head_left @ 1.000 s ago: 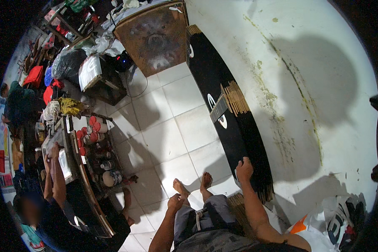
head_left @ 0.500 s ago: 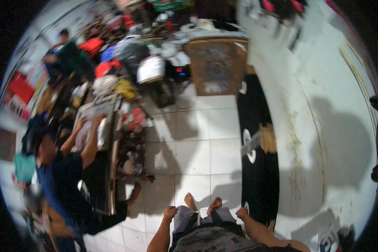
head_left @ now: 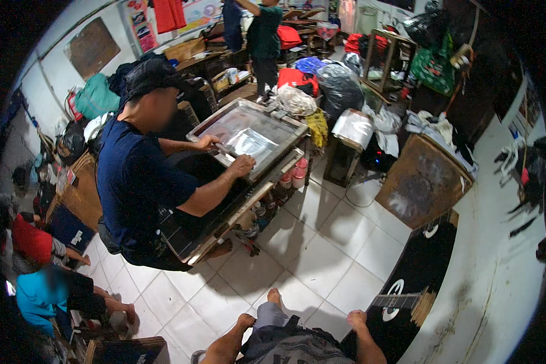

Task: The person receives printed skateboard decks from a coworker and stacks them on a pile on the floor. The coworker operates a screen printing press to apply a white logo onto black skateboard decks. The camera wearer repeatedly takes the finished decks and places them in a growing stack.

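Observation:
My left hand [head_left: 246, 321] hangs beside my grey shorts [head_left: 270, 315], fingers curled, with nothing visible in it. My right hand [head_left: 357, 319] is also loosely closed and empty-looking, to the left of a long row of black boards with white marks [head_left: 423, 249] along the white wall. A co-worker in a dark blue shirt [head_left: 142, 176] bends over a framed screen [head_left: 268, 124] on a worktable ahead of me to the left, both hands at it. Red containers [head_left: 298, 173] sit under that table.
At left are two seated people, one in red [head_left: 30, 239], one in turquoise [head_left: 33, 297]. A person in green [head_left: 264, 30] stands at back. Bagged piles [head_left: 340, 85], a metal-topped stand [head_left: 352, 127] and a stained board [head_left: 421, 176] line the far side of the tiled floor.
My view has swung left and up toward the co-worker and the back of the room. My right hand has come away from the black boards. The co-worker still works at the screen.

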Demonstrator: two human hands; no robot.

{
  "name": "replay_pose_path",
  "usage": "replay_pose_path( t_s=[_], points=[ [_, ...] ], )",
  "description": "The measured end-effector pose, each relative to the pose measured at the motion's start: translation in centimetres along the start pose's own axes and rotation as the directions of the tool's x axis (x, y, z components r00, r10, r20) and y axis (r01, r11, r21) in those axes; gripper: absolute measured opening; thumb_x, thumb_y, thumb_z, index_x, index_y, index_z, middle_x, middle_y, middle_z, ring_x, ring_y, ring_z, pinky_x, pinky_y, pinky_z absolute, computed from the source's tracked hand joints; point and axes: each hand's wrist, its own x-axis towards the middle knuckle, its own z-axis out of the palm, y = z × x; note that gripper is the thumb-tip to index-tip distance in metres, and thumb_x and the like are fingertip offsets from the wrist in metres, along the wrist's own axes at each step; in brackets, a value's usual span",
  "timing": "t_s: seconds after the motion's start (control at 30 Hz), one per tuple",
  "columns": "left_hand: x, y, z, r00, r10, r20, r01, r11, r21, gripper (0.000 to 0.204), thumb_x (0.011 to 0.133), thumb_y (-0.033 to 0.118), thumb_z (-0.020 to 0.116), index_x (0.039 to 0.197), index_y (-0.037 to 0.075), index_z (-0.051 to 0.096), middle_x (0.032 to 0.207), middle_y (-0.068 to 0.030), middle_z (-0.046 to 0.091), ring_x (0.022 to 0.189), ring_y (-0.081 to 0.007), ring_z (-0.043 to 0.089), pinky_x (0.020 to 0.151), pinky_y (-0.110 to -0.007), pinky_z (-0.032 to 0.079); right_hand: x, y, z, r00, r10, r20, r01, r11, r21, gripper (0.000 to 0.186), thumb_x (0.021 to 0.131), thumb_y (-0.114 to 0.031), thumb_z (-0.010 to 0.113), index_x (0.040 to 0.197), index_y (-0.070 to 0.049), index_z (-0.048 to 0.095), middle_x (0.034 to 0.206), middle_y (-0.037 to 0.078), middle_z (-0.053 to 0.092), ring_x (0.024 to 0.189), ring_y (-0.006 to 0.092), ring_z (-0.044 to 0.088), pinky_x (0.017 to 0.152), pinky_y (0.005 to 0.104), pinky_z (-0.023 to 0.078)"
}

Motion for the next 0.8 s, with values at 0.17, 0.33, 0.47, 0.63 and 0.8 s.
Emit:
replay_pose_path(
  t_s=[0.17,0.33,0.47,0.63,0.8],
  points=[
    [3.8,-2.2,-4.0,0.997,0.004,-0.077,-0.041,0.871,-0.49,0.032,0.079,0.039,0.054,0.085,0.011,0.067,0.087,-0.0068,0.066,0.073,-0.0202,0.063,0.073,-0.032,0.049,-0.9,-6.6,10.8,0.995,0.069,0.074,-0.061,0.994,-0.095,0.016,0.07,-0.007,0.064,0.083,0.001,0.058,0.069,0.012,0.061,0.055,0.0201,0.059,0.046,0.0305,0.048],
    [7.1,-3.0,-9.8,0.974,-0.183,-0.136,0.088,0.853,-0.514,0.028,0.072,0.035,0.061,0.076,0.008,0.068,0.075,-0.0079,0.066,0.067,-0.0195,0.062,0.066,-0.033,0.048,-1.1,-10.8,19.0,1.0,0.014,0.0,-0.013,0.924,-0.383,0.014,0.069,-0.003,0.058,0.082,0.002,0.058,0.069,0.01,0.06,0.056,0.0181,0.058,0.05,0.0294,0.048],
    [5.4,-2.2,-12.9,0.938,-0.299,-0.177,0.053,0.627,-0.778,0.022,0.069,0.025,0.066,0.077,0.004,0.068,0.07,-0.0106,0.064,0.064,-0.0187,0.06,0.062,-0.033,0.047,0.2,-12.2,20.6,0.996,0.086,-0.003,-0.079,0.905,-0.417,0.011,0.07,0.0,0.057,0.081,0.001,0.057,0.068,0.01,0.059,0.056,0.0176,0.058,0.046,0.0264,0.044],
    [4.5,-1.3,-12.0,0.956,-0.256,-0.143,0.059,0.644,-0.763,0.022,0.072,0.025,0.065,0.079,0.003,0.067,0.072,-0.009,0.064,0.064,-0.0174,0.06,0.055,-0.032,0.046,2.6,-9.6,16.3,0.996,0.083,0.03,-0.074,0.968,-0.241,0.01,0.069,0.001,0.059,0.08,0.001,0.057,0.068,0.013,0.059,0.054,0.0205,0.058,0.044,0.0287,0.044],
    [4.7,-0.3,-6.5,0.982,-0.141,-0.122,0.059,0.856,-0.513,0.028,0.078,0.03,0.063,0.084,0.002,0.064,0.08,-0.0074,0.064,0.067,-0.0167,0.06,0.05,-0.03,0.044,4.3,-8.9,11.5,0.95,0.14,0.279,-0.006,0.903,-0.429,0.004,0.072,0.0,0.061,0.074,0.003,0.058,0.063,0.013,0.058,0.049,0.0215,0.057,0.04,0.0312,0.044]
  ],
)
